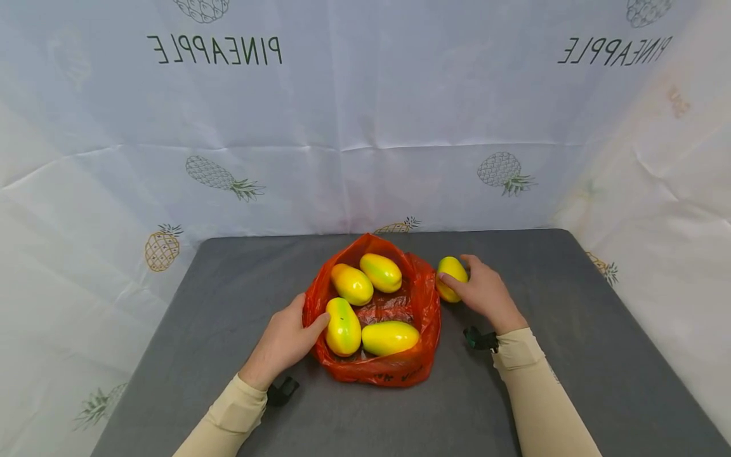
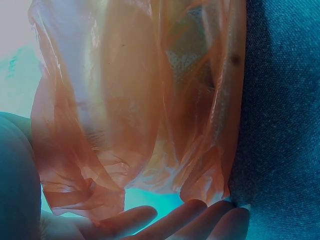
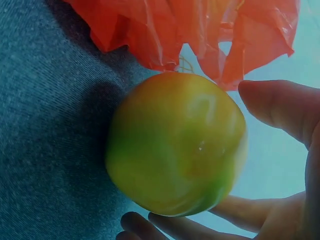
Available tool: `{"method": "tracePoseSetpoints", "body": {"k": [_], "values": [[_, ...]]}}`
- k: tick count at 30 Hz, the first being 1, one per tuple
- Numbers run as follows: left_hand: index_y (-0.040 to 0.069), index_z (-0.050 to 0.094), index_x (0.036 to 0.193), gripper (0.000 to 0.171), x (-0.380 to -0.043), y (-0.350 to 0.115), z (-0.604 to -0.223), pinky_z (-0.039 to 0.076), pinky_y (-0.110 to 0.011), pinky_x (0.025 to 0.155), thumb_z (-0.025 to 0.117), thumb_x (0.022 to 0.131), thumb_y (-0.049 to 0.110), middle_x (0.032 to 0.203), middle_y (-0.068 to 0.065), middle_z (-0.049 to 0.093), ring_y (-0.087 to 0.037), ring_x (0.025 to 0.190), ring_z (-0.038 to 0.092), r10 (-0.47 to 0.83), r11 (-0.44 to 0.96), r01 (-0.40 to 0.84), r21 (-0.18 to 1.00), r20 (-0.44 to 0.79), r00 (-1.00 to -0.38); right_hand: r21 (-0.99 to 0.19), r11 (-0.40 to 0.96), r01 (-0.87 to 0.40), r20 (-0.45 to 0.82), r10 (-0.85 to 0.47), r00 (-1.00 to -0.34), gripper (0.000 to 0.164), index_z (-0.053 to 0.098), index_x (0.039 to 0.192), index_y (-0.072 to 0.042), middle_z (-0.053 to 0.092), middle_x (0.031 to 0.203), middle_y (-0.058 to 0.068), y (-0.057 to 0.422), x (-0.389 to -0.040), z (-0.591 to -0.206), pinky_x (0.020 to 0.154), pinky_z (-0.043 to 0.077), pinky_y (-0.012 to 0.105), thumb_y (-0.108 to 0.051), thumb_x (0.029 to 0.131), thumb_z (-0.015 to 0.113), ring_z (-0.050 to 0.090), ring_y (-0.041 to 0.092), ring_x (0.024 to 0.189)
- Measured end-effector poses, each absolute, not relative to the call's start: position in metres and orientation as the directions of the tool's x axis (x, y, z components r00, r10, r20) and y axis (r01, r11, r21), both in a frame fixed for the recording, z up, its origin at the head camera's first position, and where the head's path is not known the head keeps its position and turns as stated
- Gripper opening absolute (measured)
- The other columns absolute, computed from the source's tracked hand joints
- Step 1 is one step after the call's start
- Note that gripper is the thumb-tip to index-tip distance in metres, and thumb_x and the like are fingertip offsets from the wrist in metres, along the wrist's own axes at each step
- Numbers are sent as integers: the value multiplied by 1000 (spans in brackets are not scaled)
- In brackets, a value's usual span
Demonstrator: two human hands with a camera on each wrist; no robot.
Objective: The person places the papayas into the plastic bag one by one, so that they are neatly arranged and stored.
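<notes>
A red plastic bag (image 1: 379,371) stands wide-mouthed on the grey table, with several glossy yellow-green mangoes (image 1: 391,337) inside. My left hand (image 1: 287,336) holds the bag's left side, thumb over the rim beside the nearest mango (image 1: 343,327) and fingers outside. In the left wrist view those fingers (image 2: 175,220) lie along the thin plastic (image 2: 130,100). Just outside the bag's right side, another mango (image 3: 177,145) rests on the table. Around it my right hand (image 1: 485,289) is spread, fingers along its far side. The right wrist view shows the thumb (image 3: 270,100) slightly apart from the fruit.
The grey table (image 1: 240,273) reaches back to a white curtain (image 1: 365,108) printed with pineapples. Black wrist straps (image 1: 481,339) are on both forearms. The bag's crumpled right edge (image 3: 160,30) hangs close to the loose mango.
</notes>
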State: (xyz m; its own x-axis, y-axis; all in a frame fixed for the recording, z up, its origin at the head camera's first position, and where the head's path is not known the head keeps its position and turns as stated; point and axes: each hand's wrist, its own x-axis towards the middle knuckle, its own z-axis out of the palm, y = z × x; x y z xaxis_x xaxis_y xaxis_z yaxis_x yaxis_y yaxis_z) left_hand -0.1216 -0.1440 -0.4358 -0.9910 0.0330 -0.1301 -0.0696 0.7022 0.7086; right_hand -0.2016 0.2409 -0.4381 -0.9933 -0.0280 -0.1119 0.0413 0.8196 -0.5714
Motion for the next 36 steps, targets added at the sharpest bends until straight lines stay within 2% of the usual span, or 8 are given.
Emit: {"method": "tracePoseSetpoints", "body": {"k": [14, 36], "values": [[10, 54, 146, 57, -120, -145, -437, 64, -39, 85, 71, 103, 42, 122, -9, 74, -16, 88, 68, 31, 707, -76, 703, -137, -990, -580, 810, 84, -147, -2, -989, 94, 35, 163, 5, 55, 152, 33, 237, -201, -445, 106, 54, 61, -61, 102, 63, 62, 44, 121], [11, 54, 146, 57, -122, -144, -438, 65, -39, 85, 72, 103, 43, 122, -8, 74, -16, 87, 69, 32, 692, -84, 717, -147, -989, -587, 808, 44, -114, -28, -993, 90, 36, 164, 0, 54, 153, 30, 251, -202, -437, 105, 54, 62, -59, 102, 64, 61, 44, 122]]}}
